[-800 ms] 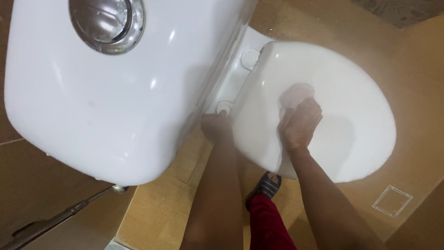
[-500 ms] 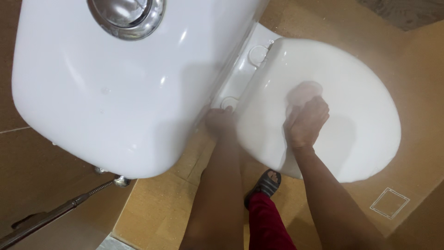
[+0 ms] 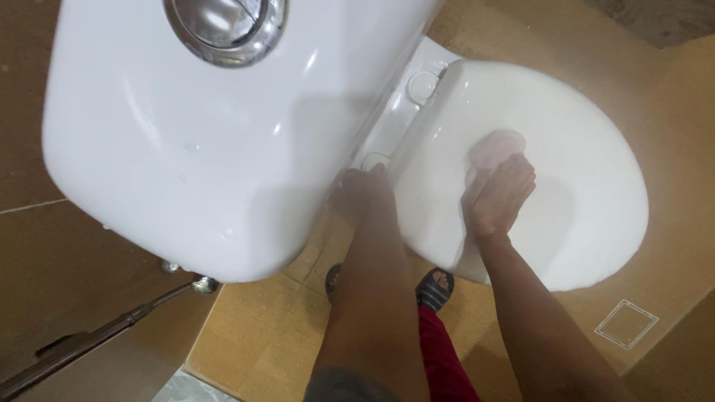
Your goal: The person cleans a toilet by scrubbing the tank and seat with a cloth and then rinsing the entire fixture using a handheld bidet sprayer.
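Both hands shifted slightly along toilet lid.

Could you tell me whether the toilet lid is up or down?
Down: the toilet lid lies flat over the bowl, with the right hand pressing a pale cloth on it.

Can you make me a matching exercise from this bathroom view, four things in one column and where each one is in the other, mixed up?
Things:
1. round chrome flush button
2. pale pink cloth pad
3. left hand
4. flexible metal hose

Places:
A. at the back corner of the closed white toilet lid, by the hinge
B. under the right hand, on the lid
C. on top of the white cistern
D. low on the brown wall, below the cistern

Pairs: 1-C, 2-B, 3-A, 4-D
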